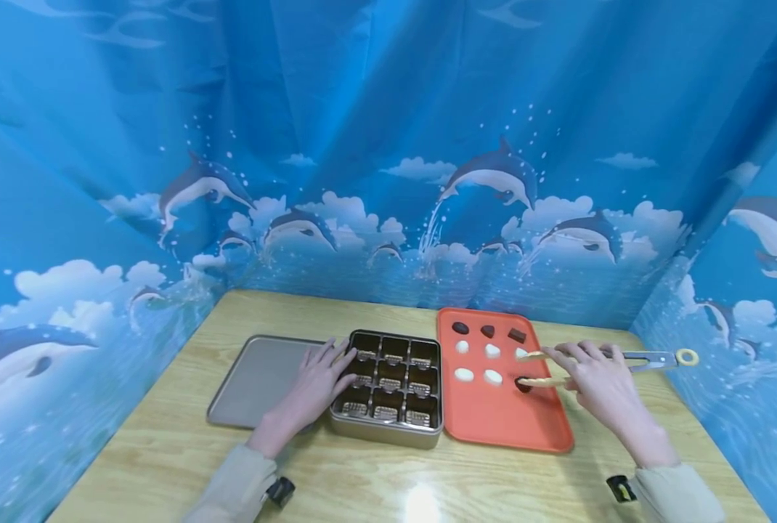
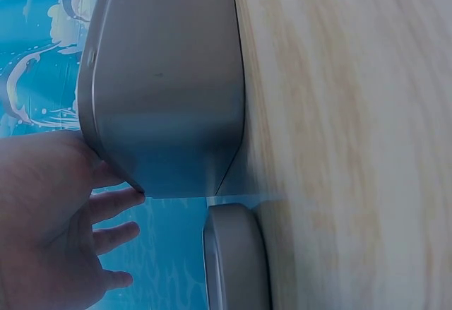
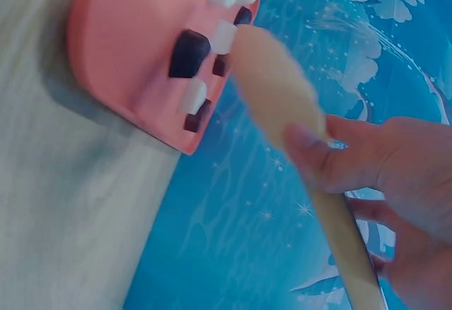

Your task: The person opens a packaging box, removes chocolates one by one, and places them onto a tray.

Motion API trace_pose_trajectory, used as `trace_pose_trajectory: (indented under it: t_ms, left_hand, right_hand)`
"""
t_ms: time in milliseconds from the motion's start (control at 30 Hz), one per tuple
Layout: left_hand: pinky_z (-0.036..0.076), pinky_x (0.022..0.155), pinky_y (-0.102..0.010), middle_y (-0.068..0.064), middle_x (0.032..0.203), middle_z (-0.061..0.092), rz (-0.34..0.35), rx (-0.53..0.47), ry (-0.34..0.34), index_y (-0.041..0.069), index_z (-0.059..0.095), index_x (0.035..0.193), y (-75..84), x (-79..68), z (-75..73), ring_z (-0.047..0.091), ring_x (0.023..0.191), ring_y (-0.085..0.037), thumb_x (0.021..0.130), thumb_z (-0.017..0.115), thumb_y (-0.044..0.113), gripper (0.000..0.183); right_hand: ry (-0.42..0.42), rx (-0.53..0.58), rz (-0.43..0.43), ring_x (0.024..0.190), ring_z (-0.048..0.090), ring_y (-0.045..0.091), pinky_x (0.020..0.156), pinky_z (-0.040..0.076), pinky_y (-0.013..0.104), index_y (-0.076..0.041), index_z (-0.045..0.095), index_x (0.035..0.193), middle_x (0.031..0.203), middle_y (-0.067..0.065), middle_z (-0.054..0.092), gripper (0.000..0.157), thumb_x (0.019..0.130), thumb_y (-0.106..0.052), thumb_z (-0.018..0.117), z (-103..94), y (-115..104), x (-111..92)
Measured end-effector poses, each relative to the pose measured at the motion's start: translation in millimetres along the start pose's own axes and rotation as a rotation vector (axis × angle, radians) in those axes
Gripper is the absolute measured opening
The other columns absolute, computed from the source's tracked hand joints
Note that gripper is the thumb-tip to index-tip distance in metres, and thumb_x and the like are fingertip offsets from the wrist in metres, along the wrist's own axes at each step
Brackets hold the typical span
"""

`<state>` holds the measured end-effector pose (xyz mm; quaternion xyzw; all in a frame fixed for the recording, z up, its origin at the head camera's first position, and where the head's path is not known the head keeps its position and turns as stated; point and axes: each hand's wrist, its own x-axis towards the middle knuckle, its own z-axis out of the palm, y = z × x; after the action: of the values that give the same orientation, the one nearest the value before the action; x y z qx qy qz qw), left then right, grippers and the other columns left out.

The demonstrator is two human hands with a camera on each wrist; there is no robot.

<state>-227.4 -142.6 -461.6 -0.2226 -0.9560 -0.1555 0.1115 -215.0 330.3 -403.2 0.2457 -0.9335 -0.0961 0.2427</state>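
My right hand (image 1: 600, 381) grips a pair of tongs (image 1: 653, 359) with cream-coloured tips and a ring at the handle end. The tips stand apart over the red tray (image 1: 506, 425), one beside a white piece and the other by a dark chocolate (image 1: 523, 385); whether they touch is unclear. In the right wrist view, thumb and fingers hold the cream arm (image 3: 272, 84) of the tongs. With fingers spread, my left hand (image 1: 316, 381) rests at the left rim of a metal box (image 1: 388, 434) divided into nine compartments. The left wrist view shows its fingertips (image 2: 119, 236) near the box corner.
Dark chocolates and several white pieces (image 1: 463, 375) sit in rows on the red tray. A flat grey metal tray (image 1: 264, 378) lies left of the box, partly behind my left forearm. A blue dolphin-print curtain (image 1: 362, 145) surrounds the wooden table (image 1: 336, 487).
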Motion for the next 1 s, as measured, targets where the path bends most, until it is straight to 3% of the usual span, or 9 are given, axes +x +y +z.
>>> trace_pose_trajectory:
  t_ms: [300, 567, 767, 1000]
  left_hand:
    - [0.017, 0.118, -0.071, -0.021, 0.156, 0.041, 0.011, -0.001, 0.006, 0.003, 0.05, 0.147, 0.1, -0.4, -1.3, 0.029, 0.148, -0.043, 0.103, 0.058, 0.033, 0.054]
    - [0.016, 0.118, -0.07, -0.021, 0.157, 0.04, 0.005, -0.008, 0.003, 0.004, 0.05, 0.148, 0.2, -0.8, -0.8, 0.028, 0.149, -0.043, 0.103, 0.057, 0.033, 0.054]
    - [0.017, 0.118, -0.07, -0.02, 0.157, 0.041, 0.005, -0.004, 0.005, 0.003, 0.05, 0.147, 0.6, -0.5, -0.3, 0.028, 0.149, -0.043, 0.103, 0.058, 0.032, 0.053]
    - [0.014, 0.119, -0.069, -0.02, 0.157, 0.04, -0.002, -0.009, -0.002, 0.004, 0.05, 0.148, 0.9, -0.9, -1.3, 0.028, 0.149, -0.043, 0.104, 0.057, 0.034, 0.054]
  right_hand:
    - [0.09, 0.078, 0.05, 0.103, 0.059, 0.036, 0.077, 0.043, 0.063, -0.012, 0.066, 0.132, 0.116, 0.011, 0.067, 0.075, 0.063, -0.001, 0.091, 10.0, -15, 0]
    - [0.074, 0.131, 0.111, 0.106, 0.059, 0.037, 0.075, 0.044, 0.062, -0.013, 0.061, 0.139, 0.122, 0.013, 0.067, 0.077, 0.069, -0.006, 0.091, 14.7, -29, 0]
    - [0.117, 0.172, 0.222, 0.104, 0.06, 0.042, 0.069, 0.046, 0.061, -0.009, 0.06, 0.14, 0.12, 0.015, 0.068, 0.074, 0.071, -0.009, 0.089, 19.2, -35, 1]
    - [0.184, 0.204, 0.365, 0.096, 0.061, 0.051, 0.06, 0.049, 0.065, 0.0, 0.057, 0.137, 0.115, 0.028, 0.065, 0.064, 0.08, -0.012, 0.083, 23.6, -28, -1]
